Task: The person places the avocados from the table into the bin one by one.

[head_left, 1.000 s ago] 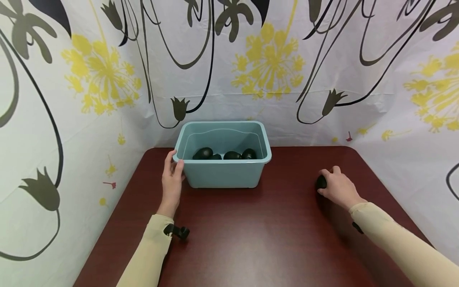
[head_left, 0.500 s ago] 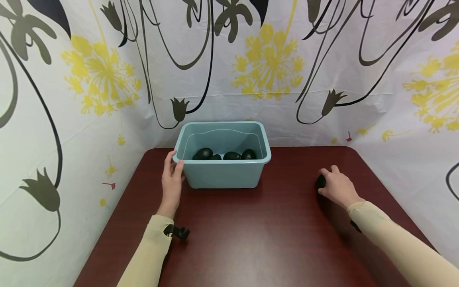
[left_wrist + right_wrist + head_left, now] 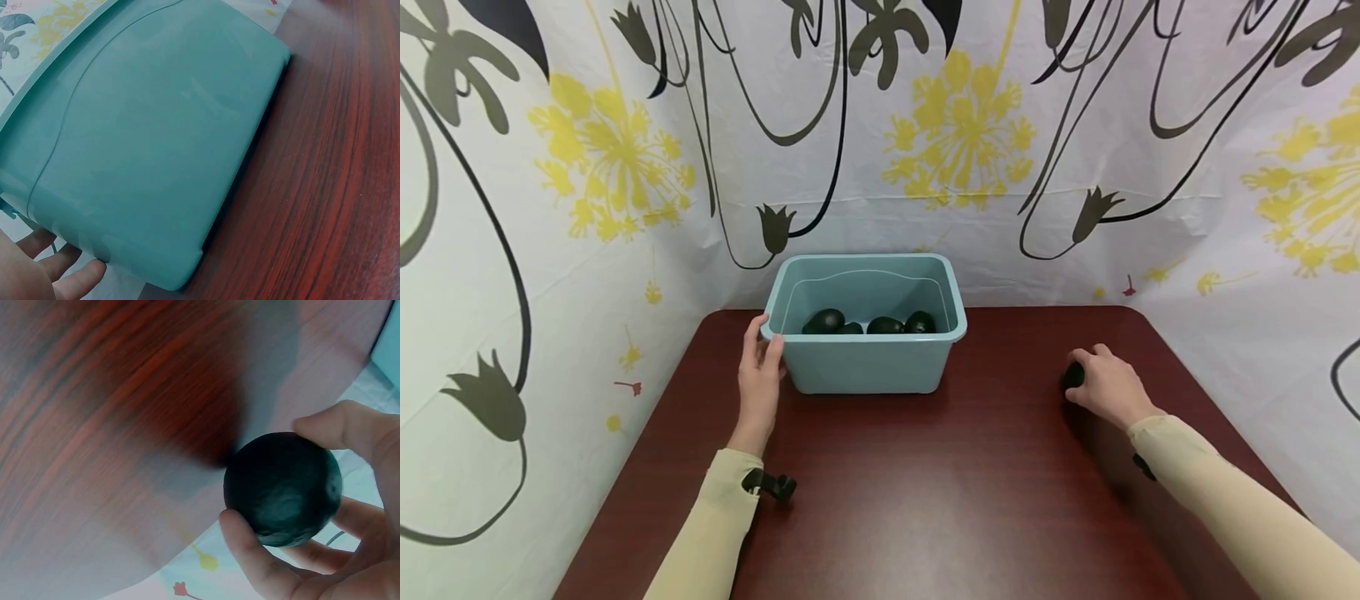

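Note:
A light blue plastic bin (image 3: 871, 367) stands at the back of the table, with several dark green avocados (image 3: 825, 322) inside; its front wall hides their lower parts. My left hand (image 3: 760, 387) holds the bin's front left corner, thumb toward the front and fingers along the left side. In the left wrist view, fingertips (image 3: 94, 272) touch the bin's wall (image 3: 162, 144) below the rim. Off to the right, my right hand (image 3: 1108, 387) grips another avocado (image 3: 1073, 376) down at the tabletop. The right wrist view shows that avocado (image 3: 281, 487) between thumb and fingers.
The dark red wooden table (image 3: 925, 483) has rounded back corners. A white cloth (image 3: 865, 167) with plant prints hangs behind it and along both sides. A black wrist camera (image 3: 771, 483) sits on the left cuff.
My right hand and its avocado have shifted only very slightly. The left hand, the bin and the avocados inside it stay where they were.

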A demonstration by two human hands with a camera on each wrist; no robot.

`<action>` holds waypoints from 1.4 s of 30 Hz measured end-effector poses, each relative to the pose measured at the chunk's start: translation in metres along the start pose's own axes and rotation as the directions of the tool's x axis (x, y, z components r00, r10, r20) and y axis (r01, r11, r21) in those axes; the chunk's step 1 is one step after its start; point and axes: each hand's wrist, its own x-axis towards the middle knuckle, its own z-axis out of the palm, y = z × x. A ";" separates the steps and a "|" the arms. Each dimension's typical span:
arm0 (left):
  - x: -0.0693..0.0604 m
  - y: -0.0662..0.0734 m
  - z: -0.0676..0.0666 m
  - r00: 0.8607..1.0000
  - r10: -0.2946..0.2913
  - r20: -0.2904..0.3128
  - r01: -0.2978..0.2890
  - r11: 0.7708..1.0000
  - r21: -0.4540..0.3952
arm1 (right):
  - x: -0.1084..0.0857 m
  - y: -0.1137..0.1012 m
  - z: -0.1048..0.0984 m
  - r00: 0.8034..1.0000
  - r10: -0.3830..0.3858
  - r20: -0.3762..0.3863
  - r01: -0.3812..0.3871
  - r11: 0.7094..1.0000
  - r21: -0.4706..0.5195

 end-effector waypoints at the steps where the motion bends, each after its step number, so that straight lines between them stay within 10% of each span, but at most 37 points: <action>1: -0.001 0.002 0.000 1.000 -0.009 0.004 0.009 1.000 -0.005 | 0.000 0.000 0.000 1.000 0.002 0.002 -0.002 1.000 -0.004; 13: -0.014 0.033 0.002 0.999 -0.027 0.033 0.027 1.000 -0.008 | 0.002 0.005 -0.002 1.000 0.000 0.014 0.000 0.999 -0.044; 28: 0.002 0.000 0.000 1.000 -0.004 -0.002 0.004 1.000 0.000 | 0.001 0.006 -0.006 0.999 -0.021 -0.037 0.022 1.000 0.014; 42: 0.002 -0.001 0.000 1.000 0.008 -0.007 -0.008 1.000 -0.003 | -0.005 -0.004 -0.023 0.989 -0.008 -0.145 0.024 0.993 0.112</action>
